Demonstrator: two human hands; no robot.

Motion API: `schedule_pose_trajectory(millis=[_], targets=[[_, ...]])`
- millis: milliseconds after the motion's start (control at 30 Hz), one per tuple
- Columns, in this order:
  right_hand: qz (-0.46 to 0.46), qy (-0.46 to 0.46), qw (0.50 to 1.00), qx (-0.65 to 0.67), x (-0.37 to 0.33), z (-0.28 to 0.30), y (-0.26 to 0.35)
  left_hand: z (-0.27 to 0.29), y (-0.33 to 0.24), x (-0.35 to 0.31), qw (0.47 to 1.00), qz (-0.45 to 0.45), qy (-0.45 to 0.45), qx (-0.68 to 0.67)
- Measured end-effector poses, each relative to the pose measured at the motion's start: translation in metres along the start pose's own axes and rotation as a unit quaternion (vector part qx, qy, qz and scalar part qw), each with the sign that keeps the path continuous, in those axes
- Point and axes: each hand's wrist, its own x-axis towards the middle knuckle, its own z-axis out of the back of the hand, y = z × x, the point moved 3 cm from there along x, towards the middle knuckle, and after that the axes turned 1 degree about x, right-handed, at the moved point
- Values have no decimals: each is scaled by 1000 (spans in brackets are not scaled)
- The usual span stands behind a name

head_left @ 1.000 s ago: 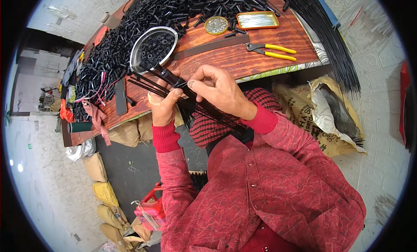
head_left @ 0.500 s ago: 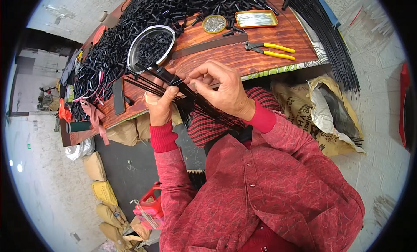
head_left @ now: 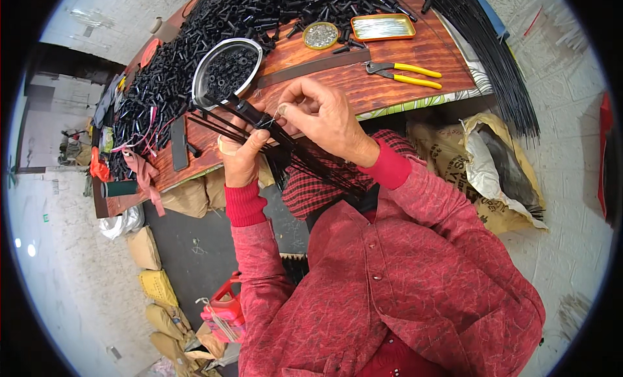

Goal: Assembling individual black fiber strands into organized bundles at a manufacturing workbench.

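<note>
The left hand is clamped around a bundle of thin black rods, holding it just above the near edge of the wooden bench. The right hand has its fingertips pinched together on a fine wire at the black fitting near the bundle's top. Behind them on the bench sit a metal bowl of small black tubes, yellow-handled pliers, a round tin and a flat orange tray
</note>
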Motion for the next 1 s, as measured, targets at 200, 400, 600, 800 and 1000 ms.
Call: schedule_pose_trajectory(millis=[200, 400, 600, 800, 1000], targets=[[48, 44, 997, -31, -16, -5, -9, 13, 4, 4, 999, 8, -28, 16], [68, 53, 985, -151, -15, -8, -10, 0, -1, 8, 999, -2, -45, 12], [-37, 78, 996, 4, -17, -10, -25, 6, -1, 6, 999, 3, -50, 8], [-33, 57, 988, -140, -13, -8, -3, 9, -5, 12, 998, -20, -42, 32], [-3, 56, 986, -156, -3, -11, -11, 10, -8, 14, 999, -12, -36, 21]])
